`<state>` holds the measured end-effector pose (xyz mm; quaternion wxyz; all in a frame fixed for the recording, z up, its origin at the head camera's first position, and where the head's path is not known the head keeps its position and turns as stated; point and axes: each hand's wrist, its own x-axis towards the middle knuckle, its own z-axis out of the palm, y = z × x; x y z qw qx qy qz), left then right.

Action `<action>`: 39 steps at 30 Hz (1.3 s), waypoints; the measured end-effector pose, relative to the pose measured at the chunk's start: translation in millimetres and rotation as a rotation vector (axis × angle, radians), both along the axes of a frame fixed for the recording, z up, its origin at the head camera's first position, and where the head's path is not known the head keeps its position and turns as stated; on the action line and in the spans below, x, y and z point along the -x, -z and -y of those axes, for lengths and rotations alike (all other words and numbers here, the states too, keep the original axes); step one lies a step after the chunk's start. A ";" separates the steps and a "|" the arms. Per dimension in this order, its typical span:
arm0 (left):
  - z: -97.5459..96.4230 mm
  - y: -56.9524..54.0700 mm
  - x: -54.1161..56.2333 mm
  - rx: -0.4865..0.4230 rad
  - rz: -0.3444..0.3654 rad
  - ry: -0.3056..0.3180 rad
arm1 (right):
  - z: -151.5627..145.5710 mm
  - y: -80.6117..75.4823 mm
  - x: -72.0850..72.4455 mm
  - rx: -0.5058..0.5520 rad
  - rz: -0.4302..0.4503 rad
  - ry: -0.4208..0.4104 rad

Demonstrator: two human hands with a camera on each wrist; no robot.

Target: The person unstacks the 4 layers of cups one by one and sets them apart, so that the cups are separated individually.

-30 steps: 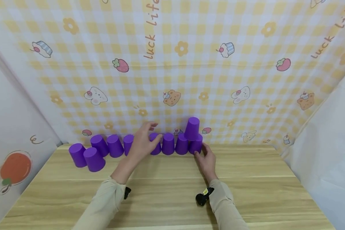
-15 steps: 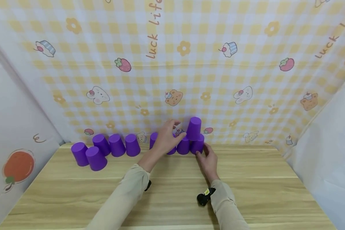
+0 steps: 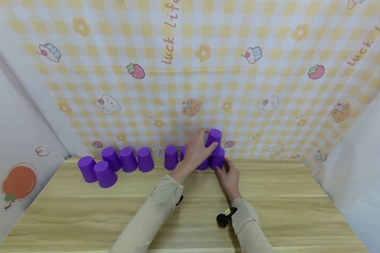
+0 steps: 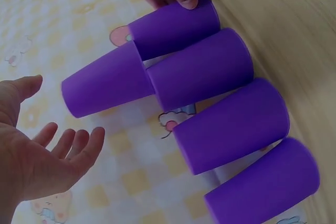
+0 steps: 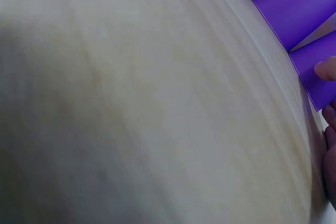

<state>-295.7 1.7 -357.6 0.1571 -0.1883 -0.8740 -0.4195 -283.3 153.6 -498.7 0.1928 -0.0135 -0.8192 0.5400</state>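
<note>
Cup up top [image 4: 107, 80] is poss. toppling if L hand [image 3: 194, 149], gaping wide at its 8 o'clock, is nudging, or R hand [image 3: 230, 177], pinching end cup [image 3: 217, 160] from 4 o'clock, is tugging.

Backdrop [image 3: 228, 80]: we see yellow-and-white checks printed with cupcakes, strawberries and "luck life" lettering.
White sheets [image 3: 361, 175]: flanking our view on both sides.
Table [image 3: 288, 211]: pale, grained wood below us.

Both hands [image 3: 195, 150] [image 3: 230, 179] forward, the left higher
</note>
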 end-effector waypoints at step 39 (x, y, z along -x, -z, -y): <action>14.7 13.0 10.8 -0.272 0.043 0.008 | -3.4 4.6 2.2 -0.024 -0.025 0.014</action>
